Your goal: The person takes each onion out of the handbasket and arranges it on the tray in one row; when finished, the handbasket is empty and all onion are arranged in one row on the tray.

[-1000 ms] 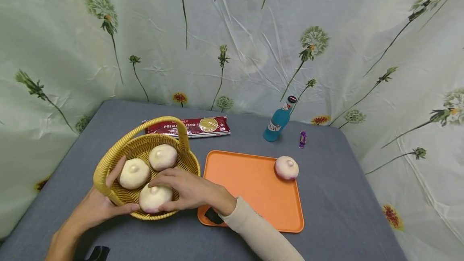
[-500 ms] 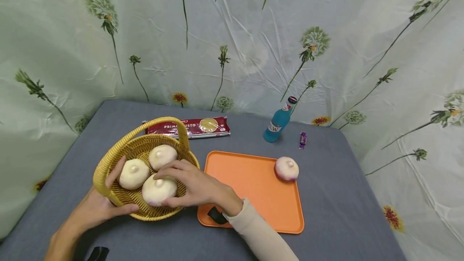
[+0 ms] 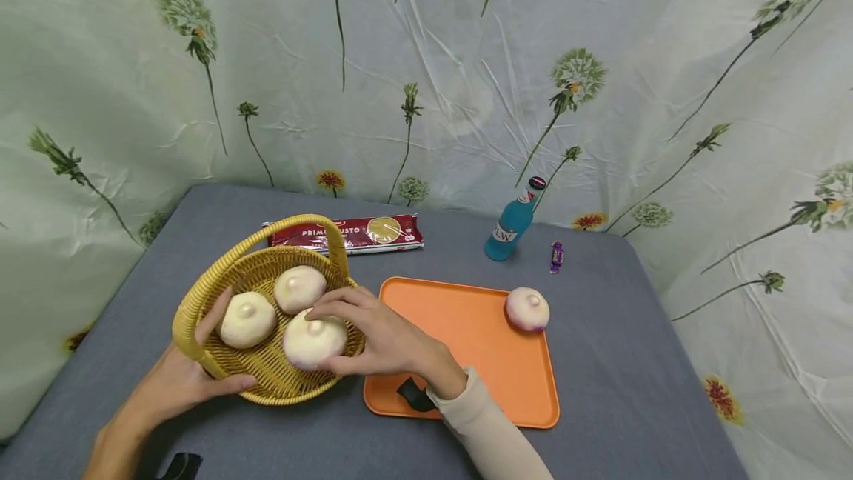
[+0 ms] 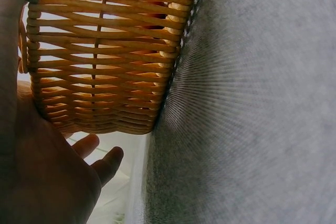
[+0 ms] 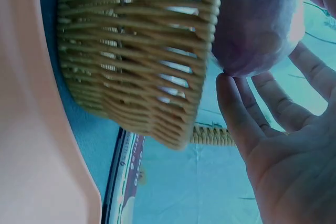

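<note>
My left hand grips the left side of a yellow wicker basket, thumb over the near rim. In the left wrist view the basket's woven wall stands close against that hand. My right hand holds a white and purple turnip between thumb and fingers. The right wrist view shows this turnip above the basket's rim, with the fingertips at its underside. Two more turnips, one at the left and one at the back, lie inside the basket.
An orange tray lies right of the basket, another turnip on its far right corner. Behind the basket is a red spaghetti pack. A blue bottle and a purple wrapped candy are at the back right.
My right hand has lifted the turnip from the basket's near side and moved it right and slightly back, toward the right rim. The left hand and the basket stay in place.
</note>
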`<action>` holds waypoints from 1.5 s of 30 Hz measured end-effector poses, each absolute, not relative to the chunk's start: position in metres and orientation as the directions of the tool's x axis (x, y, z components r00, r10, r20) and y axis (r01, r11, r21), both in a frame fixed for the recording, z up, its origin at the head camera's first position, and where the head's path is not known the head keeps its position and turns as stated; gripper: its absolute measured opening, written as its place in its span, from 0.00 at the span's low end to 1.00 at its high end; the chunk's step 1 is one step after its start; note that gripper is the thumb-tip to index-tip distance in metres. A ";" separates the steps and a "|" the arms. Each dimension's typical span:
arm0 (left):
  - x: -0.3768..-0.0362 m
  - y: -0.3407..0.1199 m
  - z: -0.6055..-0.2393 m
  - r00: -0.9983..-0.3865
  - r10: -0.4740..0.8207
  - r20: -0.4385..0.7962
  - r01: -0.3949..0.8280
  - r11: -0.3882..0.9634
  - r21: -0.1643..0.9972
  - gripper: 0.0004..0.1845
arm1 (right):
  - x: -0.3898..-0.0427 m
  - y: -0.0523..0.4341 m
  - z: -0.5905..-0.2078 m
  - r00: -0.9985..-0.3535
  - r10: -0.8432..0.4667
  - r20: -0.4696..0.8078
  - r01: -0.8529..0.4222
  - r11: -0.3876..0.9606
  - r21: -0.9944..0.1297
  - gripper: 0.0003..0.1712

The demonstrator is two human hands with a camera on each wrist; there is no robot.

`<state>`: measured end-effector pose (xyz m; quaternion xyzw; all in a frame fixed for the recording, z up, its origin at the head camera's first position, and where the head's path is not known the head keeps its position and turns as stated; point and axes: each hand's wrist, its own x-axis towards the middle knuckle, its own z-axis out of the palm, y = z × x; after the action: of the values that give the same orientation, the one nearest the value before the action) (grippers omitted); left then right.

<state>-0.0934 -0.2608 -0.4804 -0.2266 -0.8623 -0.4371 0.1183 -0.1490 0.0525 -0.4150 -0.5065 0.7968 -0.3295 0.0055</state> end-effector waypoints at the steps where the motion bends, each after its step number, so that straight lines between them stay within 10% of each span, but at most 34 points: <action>1: -0.094 -0.261 -0.481 -0.870 0.286 0.401 0.493 0.513 0.703 0.74 | -0.150 0.054 -0.415 -0.490 -0.808 0.328 -0.803 0.271 -0.531 0.31; 45: -0.093 -0.262 -0.482 -0.864 0.288 0.413 0.503 0.541 0.675 0.74 | -0.144 0.157 -0.406 -0.744 -0.606 0.281 -0.624 0.482 -0.615 0.33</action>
<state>-0.0933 -0.2621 -0.4818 -0.2276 -0.8684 -0.4218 0.1272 -0.1443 0.1568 -0.4059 -0.3572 0.8607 -0.3626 -0.0126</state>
